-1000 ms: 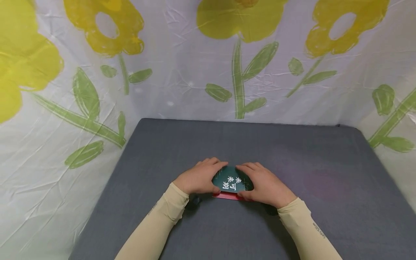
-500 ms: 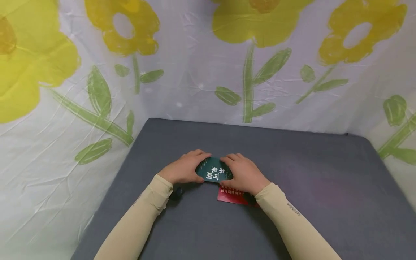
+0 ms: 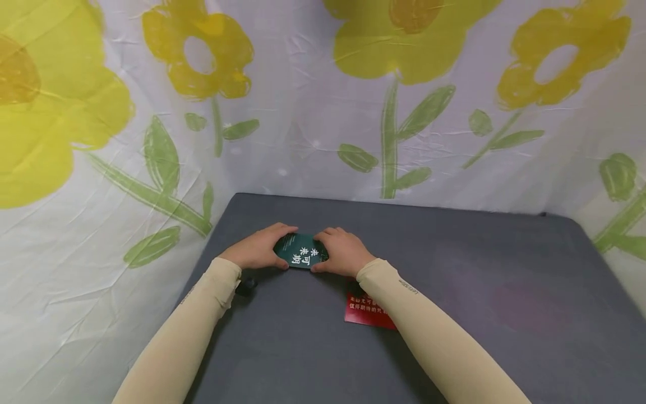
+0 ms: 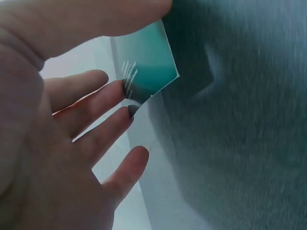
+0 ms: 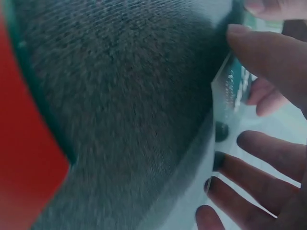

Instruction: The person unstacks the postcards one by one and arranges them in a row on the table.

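Observation:
Between my two hands is a green card [image 3: 301,251] with large white Chinese characters. My left hand [image 3: 259,247] grips its left end, thumb at the near edge and fingers at the far edge. At the right end my right hand [image 3: 344,251] pinches it in the same way. In the left wrist view the card [image 4: 151,62] is seen at a slant, its corner apart from the grey surface and casting a shadow. The right wrist view shows the card [image 5: 228,96] nearly edge-on beside the fingers. A red card [image 3: 370,312] with lettering lies behind, partly hidden by my right forearm.
The grey tabletop [image 3: 454,269] spreads to the right of the hands. White fabric with yellow flowers [image 3: 303,123] hangs at the back and sides. A small black object [image 3: 246,287] sits under my left wrist.
Both hands have carried the green card leftward and away from me, off the red card. The red card, mostly covered before, now shows on the table.

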Demonstrator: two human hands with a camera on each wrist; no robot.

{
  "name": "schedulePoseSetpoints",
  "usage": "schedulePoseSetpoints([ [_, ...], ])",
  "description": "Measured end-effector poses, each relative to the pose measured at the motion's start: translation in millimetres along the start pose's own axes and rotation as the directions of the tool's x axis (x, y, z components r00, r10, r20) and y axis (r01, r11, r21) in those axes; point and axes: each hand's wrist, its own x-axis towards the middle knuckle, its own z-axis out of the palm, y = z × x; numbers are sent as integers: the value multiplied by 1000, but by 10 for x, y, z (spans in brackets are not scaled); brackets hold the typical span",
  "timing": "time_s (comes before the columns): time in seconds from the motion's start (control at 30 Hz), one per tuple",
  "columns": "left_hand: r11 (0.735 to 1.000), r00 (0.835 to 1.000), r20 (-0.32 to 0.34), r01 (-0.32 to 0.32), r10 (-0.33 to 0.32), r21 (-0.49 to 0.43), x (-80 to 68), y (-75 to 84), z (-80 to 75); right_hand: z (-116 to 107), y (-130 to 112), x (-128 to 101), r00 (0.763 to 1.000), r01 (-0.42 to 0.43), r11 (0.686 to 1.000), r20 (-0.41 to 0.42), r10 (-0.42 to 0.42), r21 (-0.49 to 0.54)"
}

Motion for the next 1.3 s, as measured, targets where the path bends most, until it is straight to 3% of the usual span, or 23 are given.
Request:
schedulePoseSetpoints([
  [0.3, 999, 999, 37, 39, -39, -17, 3, -101, -45, 68, -65, 137, 1000, 20, 1000, 17, -20, -9],
  [0.63, 999, 999, 41, 35, -34, -24, -7, -66, -34, 79, -54, 108, 1000, 6, 1000, 21, -5, -21],
  [0.87, 998, 998, 24, 53, -52, -38, -43, -21, -28, -6, 40, -33, 1000, 5, 999, -7, -5, 51],
  [1.03, 1000, 999, -25, 24, -24, 6, -8, 275, 87, -145, 202, -369, 999, -27, 997, -28, 29, 65],
  [1.13, 1000, 1000, -15, -11, 11, 7, 16, 609, 187, -199, 285, -610, 998, -60, 996, -26, 62, 67],
  [1.3, 995, 994, 61, -95, 95, 4, 64, 1181, 429, -221, 402, -1032, 994, -76, 990, -72, 86, 120],
])
